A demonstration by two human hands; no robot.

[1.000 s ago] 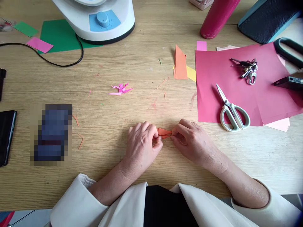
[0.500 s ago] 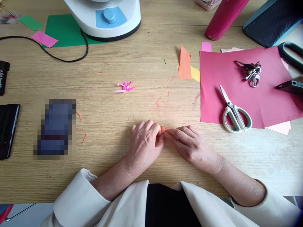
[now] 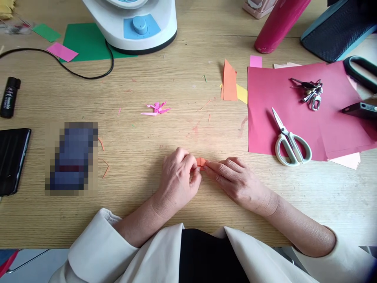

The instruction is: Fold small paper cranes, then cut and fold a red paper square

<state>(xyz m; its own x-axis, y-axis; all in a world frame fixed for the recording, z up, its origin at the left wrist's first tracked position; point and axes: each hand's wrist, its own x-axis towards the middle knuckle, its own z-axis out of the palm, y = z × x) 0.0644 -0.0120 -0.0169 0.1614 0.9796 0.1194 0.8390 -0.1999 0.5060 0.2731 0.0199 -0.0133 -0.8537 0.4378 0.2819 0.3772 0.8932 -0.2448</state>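
A small folded piece of orange paper [image 3: 201, 162] is held low over the table between both hands. My left hand [image 3: 180, 179] pinches its left end, fingers curled in. On its other end, the fingertips of my right hand [image 3: 235, 179] press together. Creases show on the part between the fingers; its ends are hidden by the hands. Beyond the hands lies a pink folded paper crane [image 3: 157, 109]. Farther right are orange paper pieces [image 3: 229, 82], partly over a yellow slip [image 3: 242, 94].
White-handled scissors [image 3: 293, 145] and keys [image 3: 312, 92] lie on dark red paper [image 3: 265, 110]. A white appliance [image 3: 165, 27] with a cord stands at the back. To the left are a glue stick [image 3: 10, 97], a black phone [image 3: 13, 161] and orange scraps [image 3: 106, 169].
The left fingers have drawn slightly left, so more of the orange paper shows between the hands. The whole view has shifted a little.
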